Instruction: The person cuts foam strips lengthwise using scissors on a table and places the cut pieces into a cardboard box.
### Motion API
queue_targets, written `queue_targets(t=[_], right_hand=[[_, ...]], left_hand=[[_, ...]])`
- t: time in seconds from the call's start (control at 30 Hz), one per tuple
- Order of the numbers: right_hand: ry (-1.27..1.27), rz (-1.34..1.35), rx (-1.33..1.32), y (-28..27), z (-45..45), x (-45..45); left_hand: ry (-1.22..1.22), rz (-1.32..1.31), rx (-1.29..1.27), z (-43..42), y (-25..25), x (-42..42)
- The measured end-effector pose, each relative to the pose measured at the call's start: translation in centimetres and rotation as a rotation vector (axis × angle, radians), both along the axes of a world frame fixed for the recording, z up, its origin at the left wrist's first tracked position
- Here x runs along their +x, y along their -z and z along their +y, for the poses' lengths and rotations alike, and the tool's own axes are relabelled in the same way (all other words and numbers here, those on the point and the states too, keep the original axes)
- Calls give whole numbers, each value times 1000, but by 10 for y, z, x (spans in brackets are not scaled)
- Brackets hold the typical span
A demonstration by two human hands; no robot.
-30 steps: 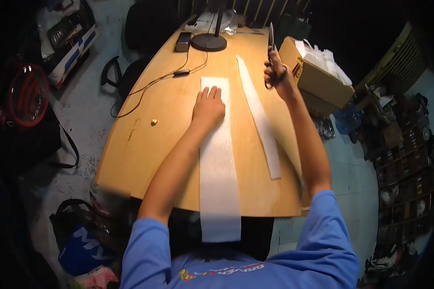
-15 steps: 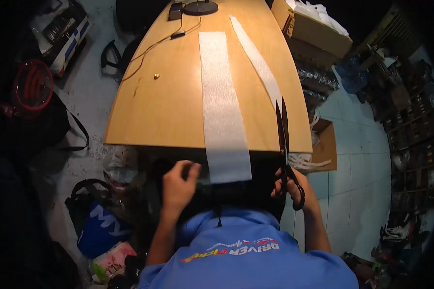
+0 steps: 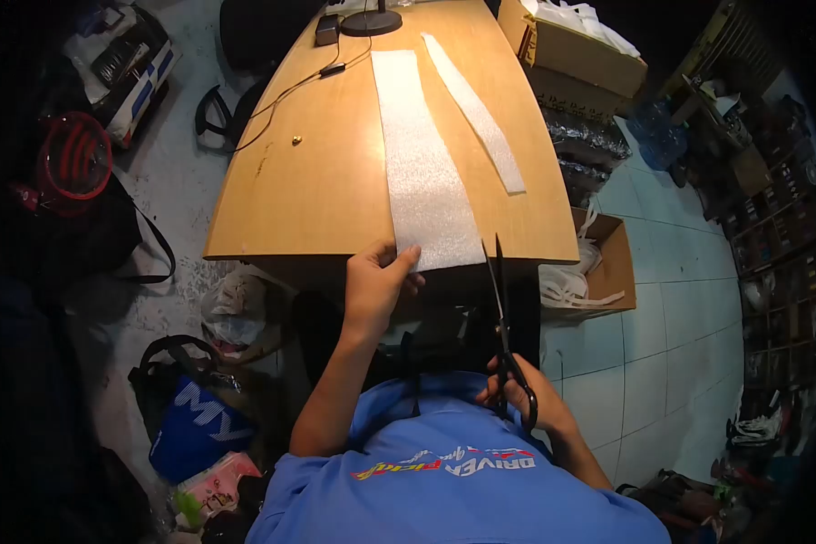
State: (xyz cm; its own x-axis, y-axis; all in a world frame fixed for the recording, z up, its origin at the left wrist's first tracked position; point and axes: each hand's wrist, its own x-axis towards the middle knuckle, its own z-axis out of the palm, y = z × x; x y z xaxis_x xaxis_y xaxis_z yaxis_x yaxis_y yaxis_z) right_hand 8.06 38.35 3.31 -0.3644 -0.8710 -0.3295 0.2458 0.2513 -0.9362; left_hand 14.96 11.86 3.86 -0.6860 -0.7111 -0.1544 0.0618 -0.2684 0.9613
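Note:
A wide white foam strip lies lengthwise on the wooden table, its near end at the table's front edge. My left hand pinches the left corner of that near end between thumb and fingers. In my right hand is a pair of black-handled scissors, blades slightly apart and pointing away from me. Their tips are close to the strip's right near corner; whether they touch it I cannot tell. A narrower white strip rests on the table to the right.
The wooden table carries a lamp base, a cable with a black adapter and a small brass-coloured piece. An open cardboard box with white scraps stands right of the table. A blue bag sits on the floor at left.
My left hand has moved up and right and taken hold of the wide strip's near end, which is now farther forward. The scissors have moved down and left, away from the narrow strip.

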Motion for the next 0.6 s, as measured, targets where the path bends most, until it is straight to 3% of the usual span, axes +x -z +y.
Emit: queue_targets(t=[0.33,0.6], right_hand=[[-104,73,58,-6,-25,12],[-37,8,89,-10,-46,13]], left_hand=[[-24,71,-41,1,12,-12],[2,59,-48,10,7,-9]])
